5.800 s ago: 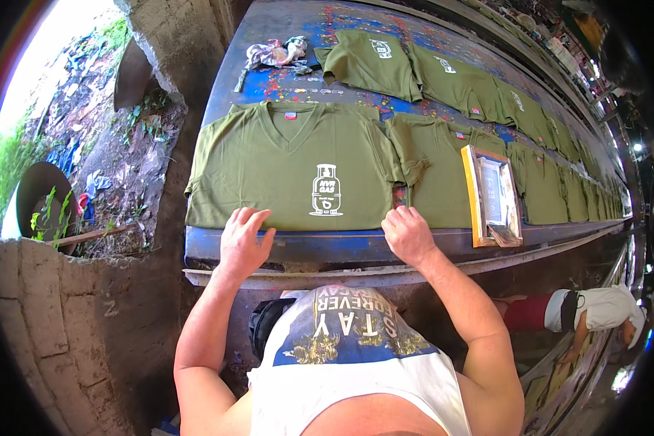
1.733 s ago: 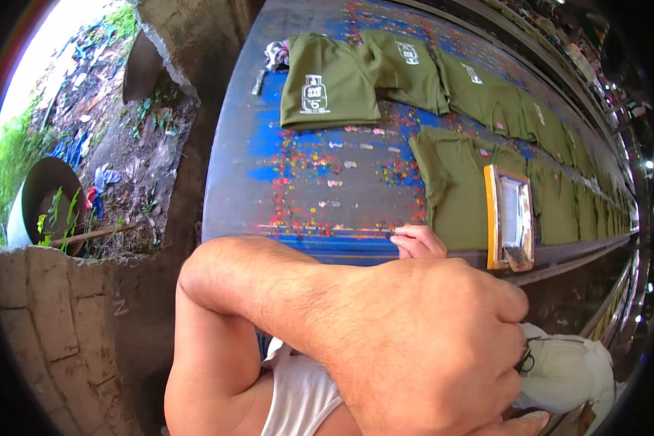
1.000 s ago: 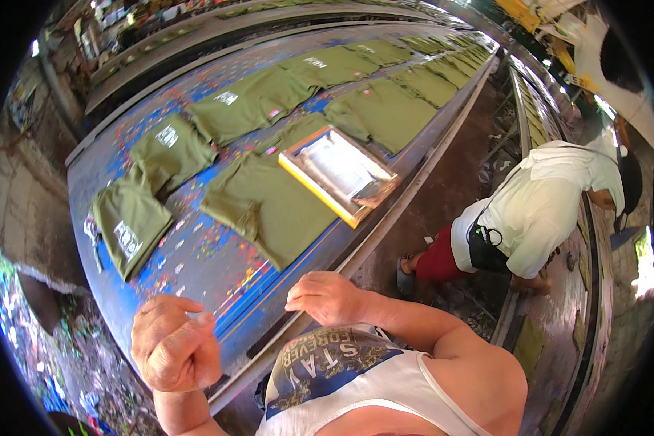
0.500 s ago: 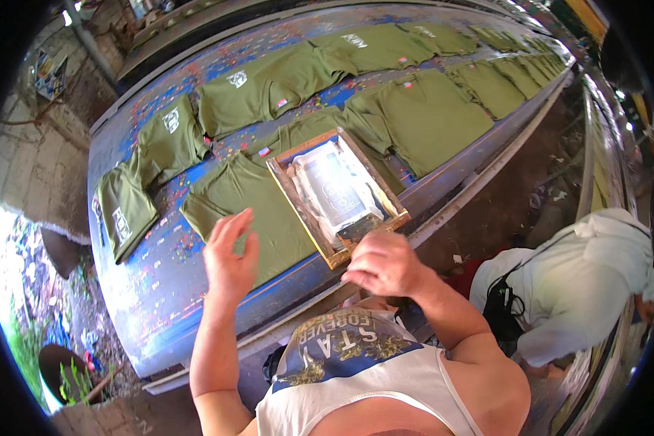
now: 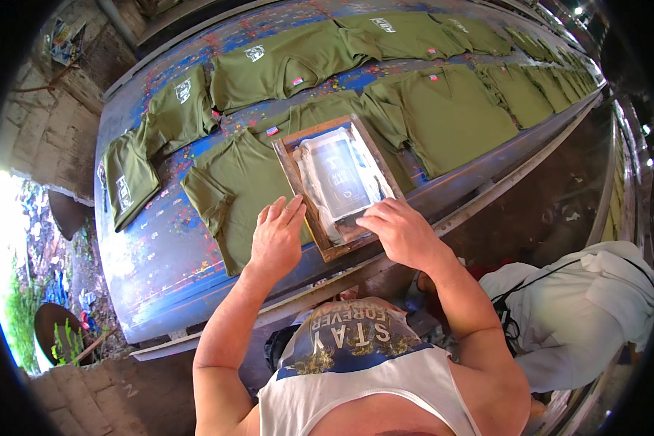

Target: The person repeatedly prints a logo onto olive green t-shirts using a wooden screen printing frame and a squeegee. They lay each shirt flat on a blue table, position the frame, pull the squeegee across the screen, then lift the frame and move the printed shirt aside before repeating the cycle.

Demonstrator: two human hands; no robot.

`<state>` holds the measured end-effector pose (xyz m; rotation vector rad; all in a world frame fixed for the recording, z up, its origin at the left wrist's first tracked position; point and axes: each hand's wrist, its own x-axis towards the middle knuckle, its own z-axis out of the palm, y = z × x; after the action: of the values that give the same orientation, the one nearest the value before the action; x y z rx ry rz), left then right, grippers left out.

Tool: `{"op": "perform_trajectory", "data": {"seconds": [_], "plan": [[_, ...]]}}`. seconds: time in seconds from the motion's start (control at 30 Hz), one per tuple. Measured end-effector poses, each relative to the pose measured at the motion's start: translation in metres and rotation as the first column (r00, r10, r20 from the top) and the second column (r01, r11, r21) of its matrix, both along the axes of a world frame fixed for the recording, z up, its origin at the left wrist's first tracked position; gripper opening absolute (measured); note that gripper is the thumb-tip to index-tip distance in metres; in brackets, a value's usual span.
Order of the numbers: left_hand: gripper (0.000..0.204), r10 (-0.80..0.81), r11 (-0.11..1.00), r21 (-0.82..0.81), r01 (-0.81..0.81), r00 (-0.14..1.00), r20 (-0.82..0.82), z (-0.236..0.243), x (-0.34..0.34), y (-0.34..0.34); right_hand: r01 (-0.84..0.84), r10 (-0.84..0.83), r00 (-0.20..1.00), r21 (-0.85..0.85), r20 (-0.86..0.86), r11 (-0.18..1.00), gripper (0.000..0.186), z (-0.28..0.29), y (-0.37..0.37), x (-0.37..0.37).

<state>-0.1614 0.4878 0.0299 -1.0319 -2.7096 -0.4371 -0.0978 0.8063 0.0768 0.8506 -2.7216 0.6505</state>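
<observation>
A wooden screen-printing frame [image 5: 320, 256] lies tilted across a folded-flat olive T-shirt [image 5: 234, 182]; its mesh [image 5: 336, 171] carries a pale design inside whitish, ink-smeared borders. My left hand [image 5: 277, 238] has its fingers stretched out, with the tips at the frame's left rim. At the near end inside the frame, my right hand [image 5: 403, 231] has curled fingers closed on a squeegee [image 5: 352, 224], a short dark-edged bar mostly hidden by the fingers and the frame wall.
Two rows of olive T-shirts, such as this printed one [image 5: 298, 62], run along the long paint-spattered blue table [image 5: 149, 269]. A person in light clothes [image 5: 581, 312] bends at my right. A block wall [image 5: 40, 149] stands at the far left.
My left hand has moved right and up to the frame's left rim. My right hand has gone from above the frame's near edge down to the squeegee. The view has shifted slightly.
</observation>
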Motion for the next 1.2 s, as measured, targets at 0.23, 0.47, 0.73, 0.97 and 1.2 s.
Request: {"op": "perform_trajectory", "data": {"seconds": [0.23,0.47,0.73,0.97,1.2], "plan": [[0.056,0.046,0.999,0.008,-0.046,0.999,0.023,-0.008,0.004,0.005,-0.05,0.047,0.99,0.024,0.13,0.998,0.03,0.023,-0.002,-0.04],[0.048,0.095,0.994,-0.057,-0.091,0.993,0.069,0.002,0.004,0.015,0.009,-0.008,1.0,-0.059,0.018,0.998,0.031,0.027,-0.005,-0.099],[0.04,0.219,0.975,-0.004,-0.221,0.961,0.167,0.015,0.005,0.032,-0.089,0.067,0.974,-0.094,-0.216,0.992,0.033,-0.018,-0.023,-0.189],[0.038,0.34,0.939,-0.021,-0.343,0.918,0.206,0.02,0.011,0.047,-0.375,0.371,0.927,-0.14,-0.056,0.916,0.039,-0.012,-0.025,-0.239],[0.036,0.315,0.948,-0.028,-0.316,0.932,0.179,0.017,0.008,0.045,-0.479,0.489,0.858,-0.102,0.155,0.872,0.039,-0.004,0.024,-0.202]]}}
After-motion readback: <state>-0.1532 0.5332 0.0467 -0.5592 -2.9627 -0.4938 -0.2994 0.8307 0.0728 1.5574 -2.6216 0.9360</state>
